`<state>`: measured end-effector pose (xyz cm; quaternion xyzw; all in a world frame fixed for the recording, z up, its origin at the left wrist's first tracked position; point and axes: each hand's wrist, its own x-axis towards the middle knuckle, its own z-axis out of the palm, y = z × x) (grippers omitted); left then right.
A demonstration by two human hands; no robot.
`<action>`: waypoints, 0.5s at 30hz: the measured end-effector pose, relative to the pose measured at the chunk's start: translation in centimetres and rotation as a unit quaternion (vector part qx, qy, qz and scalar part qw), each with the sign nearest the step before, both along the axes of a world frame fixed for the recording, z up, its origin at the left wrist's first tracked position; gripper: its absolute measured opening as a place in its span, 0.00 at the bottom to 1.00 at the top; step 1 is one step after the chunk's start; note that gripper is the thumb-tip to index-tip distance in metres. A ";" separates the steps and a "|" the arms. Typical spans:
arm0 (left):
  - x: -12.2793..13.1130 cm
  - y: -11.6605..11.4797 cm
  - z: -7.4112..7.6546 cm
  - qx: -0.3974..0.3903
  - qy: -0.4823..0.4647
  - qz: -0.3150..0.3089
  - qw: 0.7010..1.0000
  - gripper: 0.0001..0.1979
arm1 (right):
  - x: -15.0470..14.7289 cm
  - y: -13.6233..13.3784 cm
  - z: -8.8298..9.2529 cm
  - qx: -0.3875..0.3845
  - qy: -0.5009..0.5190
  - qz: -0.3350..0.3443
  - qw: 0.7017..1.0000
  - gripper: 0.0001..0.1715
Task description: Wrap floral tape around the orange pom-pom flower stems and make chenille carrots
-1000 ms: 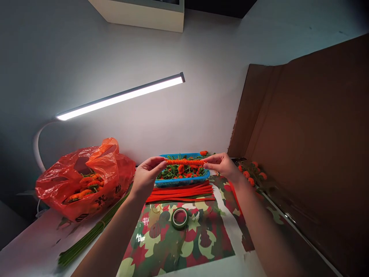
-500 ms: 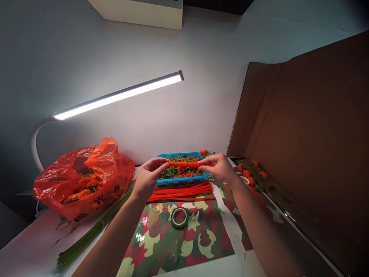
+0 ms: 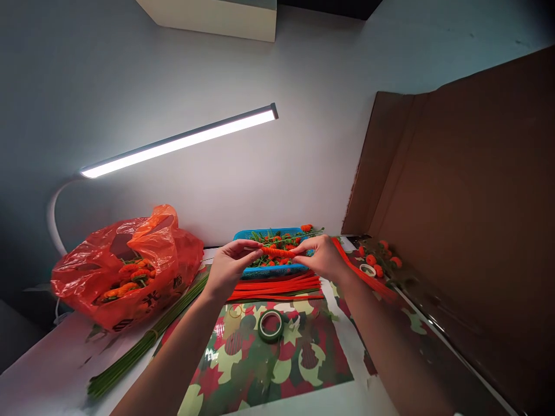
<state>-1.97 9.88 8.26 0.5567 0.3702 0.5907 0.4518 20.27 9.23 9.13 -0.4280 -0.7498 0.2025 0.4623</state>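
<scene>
An orange coiled pipe cleaner [image 3: 278, 252] stretches level between my two hands, in front of the blue basket. My left hand [image 3: 229, 264] pinches its left end between thumb and fingertips. The right end is pinched in my right hand [image 3: 319, 257]. Behind and below the coil stands the blue basket [image 3: 255, 273], filled with small orange flowers on green stems. Just in front of that basket lies a row of straight red-orange pipe cleaners [image 3: 277, 288]. A roll of dark green tape [image 3: 271, 326] rests flat on the camouflage-patterned mat [image 3: 286, 370].
To the left sit a red plastic bag [image 3: 173, 248] with orange flowers inside and a bundle of green stems [image 3: 125, 361]. A lit lamp [image 3: 182, 141] reaches overhead. Several orange pieces [image 3: 371, 263] and a white ring [image 3: 367, 270] lie beside the cardboard panel [image 3: 455, 219] on the right.
My hands have come closer together, and the coil showing between them is shorter. It sits slightly lower. More of the red-orange strands to the right of my right hand now shows.
</scene>
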 end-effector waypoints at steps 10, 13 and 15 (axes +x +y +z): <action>-2.1 1.0 0.8 0.013 -0.049 -0.005 0.999 0.20 | 0.0 -0.4 0.7 -0.114 0.039 0.035 0.992 0.13; -2.4 1.1 1.0 0.006 -0.061 -0.013 0.998 0.20 | 0.4 -0.2 0.7 -0.215 0.076 0.108 0.968 0.17; -2.5 1.1 1.0 0.001 -0.066 -0.016 0.998 0.21 | 0.7 -0.1 0.7 -0.267 0.096 0.168 0.944 0.21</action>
